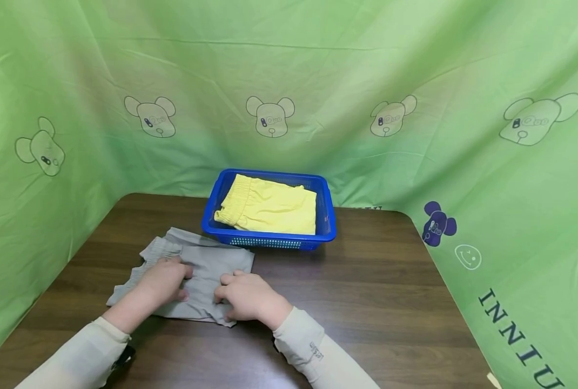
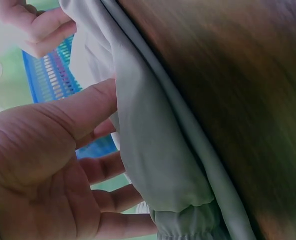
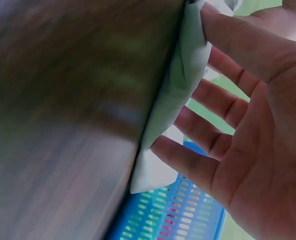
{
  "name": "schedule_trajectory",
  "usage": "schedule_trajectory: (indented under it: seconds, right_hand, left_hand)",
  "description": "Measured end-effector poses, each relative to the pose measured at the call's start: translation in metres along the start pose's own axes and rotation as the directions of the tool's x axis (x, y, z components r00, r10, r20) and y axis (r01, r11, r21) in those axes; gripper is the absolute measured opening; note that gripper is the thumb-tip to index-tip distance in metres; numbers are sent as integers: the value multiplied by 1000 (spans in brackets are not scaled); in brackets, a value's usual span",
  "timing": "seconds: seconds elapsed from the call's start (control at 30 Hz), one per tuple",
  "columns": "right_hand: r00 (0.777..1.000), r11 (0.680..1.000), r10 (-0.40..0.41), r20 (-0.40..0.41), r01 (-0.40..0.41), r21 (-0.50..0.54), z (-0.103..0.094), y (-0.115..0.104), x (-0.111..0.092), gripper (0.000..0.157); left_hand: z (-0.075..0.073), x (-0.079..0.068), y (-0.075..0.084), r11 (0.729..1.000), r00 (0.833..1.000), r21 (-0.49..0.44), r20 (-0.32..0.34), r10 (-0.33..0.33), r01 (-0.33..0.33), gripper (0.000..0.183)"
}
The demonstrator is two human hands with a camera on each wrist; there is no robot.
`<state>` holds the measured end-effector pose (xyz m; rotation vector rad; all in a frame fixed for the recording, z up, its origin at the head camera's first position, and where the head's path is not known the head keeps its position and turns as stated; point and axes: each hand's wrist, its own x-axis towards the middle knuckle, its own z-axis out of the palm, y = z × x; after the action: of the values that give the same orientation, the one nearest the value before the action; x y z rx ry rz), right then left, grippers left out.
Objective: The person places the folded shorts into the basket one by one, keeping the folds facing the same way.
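Grey elastic-waisted shorts or trousers lie folded on the table, their gathered waistband toward the left. My left hand rests on them near the waistband. In the left wrist view the thumb and fingertips of that left hand touch the cloth, the fingers spread and slightly bent. My right hand touches the right end of the garment. The right wrist view shows the right hand with loosely bent fingers, fingertips against the grey fabric. Nothing looks pinched by either hand.
A blue plastic basket with perforated sides stands at the back middle of the brown wooden table. Inside it lies a folded yellow garment with an elastic waistband. A green curtain with printed bear heads surrounds the table's back and sides.
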<state>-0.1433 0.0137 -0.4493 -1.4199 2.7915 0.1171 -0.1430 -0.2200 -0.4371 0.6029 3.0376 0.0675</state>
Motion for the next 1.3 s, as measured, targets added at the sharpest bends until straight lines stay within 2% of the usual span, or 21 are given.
schedule_trajectory:
  seconds: [0.27, 0.73, 1.07, 1.3]
  right_hand:
    - [1000, 999, -23, -8, 23, 32, 0, 9, -11, 36]
    - [996, 997, -82, -29, 82, 9, 0, 24, -30, 37]
    - [997, 997, -75, -23, 75, 6, 4, 31, -41, 38]
    - [997, 997, -70, -24, 70, 14, 5, 37, -49, 38]
  left_hand:
    - [1, 3, 12, 1000, 1000, -9, 7, -9, 9, 31]
    - [4, 2, 34, 999, 1000, 36, -25, 0, 1, 37]
    - [6, 10, 53, 999, 999, 18, -14, -35, 35, 37]
    - [2, 12, 64, 999, 999, 32, -21, -28, 29, 38]
